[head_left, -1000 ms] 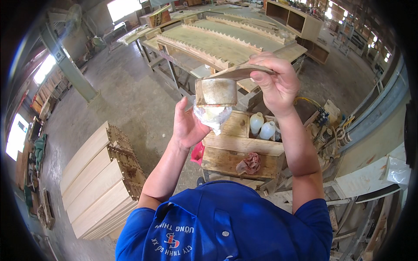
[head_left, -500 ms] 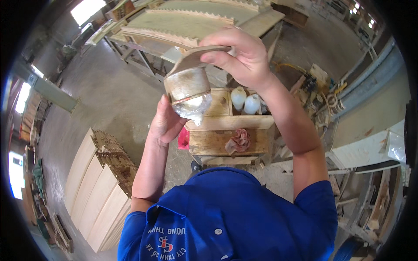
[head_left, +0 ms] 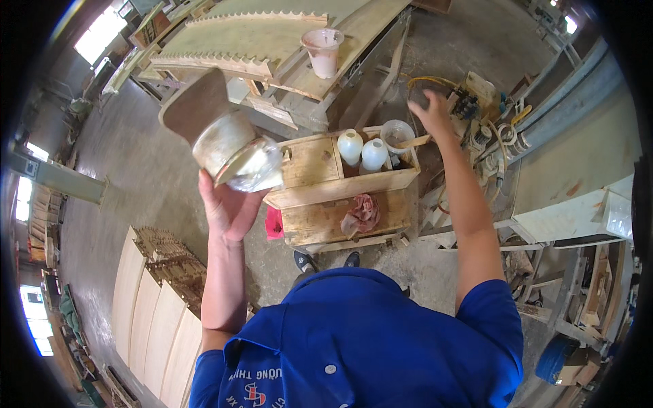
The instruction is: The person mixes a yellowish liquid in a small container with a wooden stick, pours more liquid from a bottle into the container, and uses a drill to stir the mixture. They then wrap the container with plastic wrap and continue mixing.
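Observation:
A round, stained metal can rests tilted on my left hand, whose thumb and fingers are closed round its lower end. Clear plastic wrap bunches at that end. From the can's far end a curved brown cardboard-like flap sticks up. My right hand hangs in the air with its fingers apart, holding nothing. Just below and left of it, a wooden stick leans out of a clear plastic cup in a wooden box.
Two white bottles stand in the box. A crumpled pink cloth lies on its near step. Beyond, a bench bears a cup of pinkish paste and scalloped strips. Stacked curved boards are at left, machinery at right.
My right hand has let go of the flap and moved right, opening. The can has shifted left and tipped in my left hand. The paste cup on the bench has come into view.

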The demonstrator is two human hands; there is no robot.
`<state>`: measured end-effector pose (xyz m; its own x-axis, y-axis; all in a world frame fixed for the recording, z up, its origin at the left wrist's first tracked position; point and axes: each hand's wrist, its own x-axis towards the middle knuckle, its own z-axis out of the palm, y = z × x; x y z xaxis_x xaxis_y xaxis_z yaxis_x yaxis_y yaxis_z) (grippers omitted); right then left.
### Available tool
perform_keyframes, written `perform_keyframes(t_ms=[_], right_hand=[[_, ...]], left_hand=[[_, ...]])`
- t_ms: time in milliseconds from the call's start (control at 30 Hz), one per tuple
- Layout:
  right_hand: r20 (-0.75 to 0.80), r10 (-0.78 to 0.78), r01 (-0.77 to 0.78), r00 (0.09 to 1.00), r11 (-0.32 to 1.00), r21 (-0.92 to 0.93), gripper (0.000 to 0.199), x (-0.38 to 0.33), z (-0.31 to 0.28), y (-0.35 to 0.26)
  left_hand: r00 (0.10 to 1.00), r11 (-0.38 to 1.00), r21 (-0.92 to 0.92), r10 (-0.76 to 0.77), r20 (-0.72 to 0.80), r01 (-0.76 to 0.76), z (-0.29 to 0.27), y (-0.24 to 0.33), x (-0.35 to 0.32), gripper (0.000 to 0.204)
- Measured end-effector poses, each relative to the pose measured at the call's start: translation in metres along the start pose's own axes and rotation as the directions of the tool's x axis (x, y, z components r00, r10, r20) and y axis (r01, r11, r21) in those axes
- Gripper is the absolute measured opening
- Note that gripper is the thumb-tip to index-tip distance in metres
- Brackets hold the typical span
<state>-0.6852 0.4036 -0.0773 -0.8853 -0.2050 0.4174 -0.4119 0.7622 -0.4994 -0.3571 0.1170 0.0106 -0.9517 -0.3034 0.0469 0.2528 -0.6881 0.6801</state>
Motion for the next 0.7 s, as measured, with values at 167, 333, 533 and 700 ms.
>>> perform_keyframes(t_ms=[167, 333, 533, 700], right_hand=[[0.176, 0.36, -0.38, 0.916, 0.919, 0.1, 0.05, -0.036, 0.038, 0.083], [0.414, 0.398, -0.573, 0.819, 0.618, 0.539, 0.027, -0.068, 0.096, 0.026], [-0.078, -0.012, 0.031, 0.997, 0.968, 0.25, 0.028, -0.063, 0.074, 0.031], [0.022, -0.086, 0.073, 0.996, 0.932, 0.354, 0.021, -0.083, 0.029, 0.037]], left_hand=[[0.994, 0.994, -0.032, 0.102, -0.046, -0.103, -0.012, 0.024, 0.002, 0.088], [0.983, 0.99, -0.065, 0.113, -0.142, -0.124, -0.014, 0.032, -0.007, 0.087], [0.997, 0.991, -0.117, 0.052, -0.064, -0.06, -0.016, 0.021, -0.001, 0.088], [0.998, 0.999, 0.003, 0.046, -0.052, -0.046, -0.013, 0.017, -0.001, 0.081]])
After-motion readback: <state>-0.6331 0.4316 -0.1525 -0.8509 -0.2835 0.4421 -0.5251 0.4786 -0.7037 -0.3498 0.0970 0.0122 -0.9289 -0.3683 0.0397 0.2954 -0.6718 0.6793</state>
